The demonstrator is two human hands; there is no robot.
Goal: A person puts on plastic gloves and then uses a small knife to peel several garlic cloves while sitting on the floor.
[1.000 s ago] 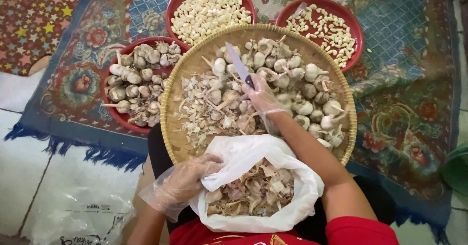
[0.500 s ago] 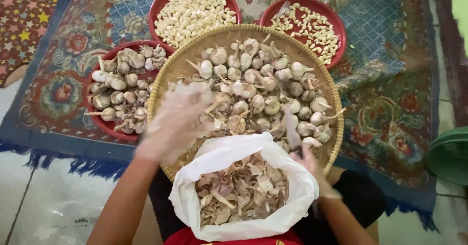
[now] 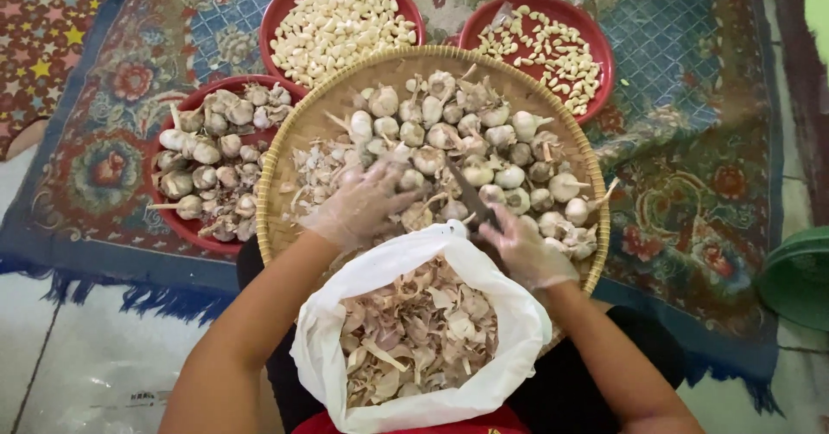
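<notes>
the left hand [image 3: 363,205], in a thin clear glove, lies spread and loose over the garlic bulbs [image 3: 471,153] on the woven round tray [image 3: 285,132], fingers open, touching bulbs and loose skins but clasping none that i can make out. the right hand [image 3: 527,248], gloved too, has its grip closed on a small knife [image 3: 471,196] whose dark blade points far and left across the bulbs. just near of both hands sits an open white plastic bag [image 3: 324,348] full of dry garlic skins [image 3: 414,330] (its mouth touches the tray's near edge). left of the tray a red bowl [image 3: 173,227] holds more whole bulbs; at the far side two red bowls [image 3: 285,6] [image 3: 596,41] hold peeled cloves. everything rests on a patterned rug [image 3: 691,140]. a clear plastic wrapper [image 3: 104,382] lies on the pale floor [image 3: 26,313] near left; a green rim [image 3: 799,278] shows at the right edge. open rug lies to the tray's right.
</notes>
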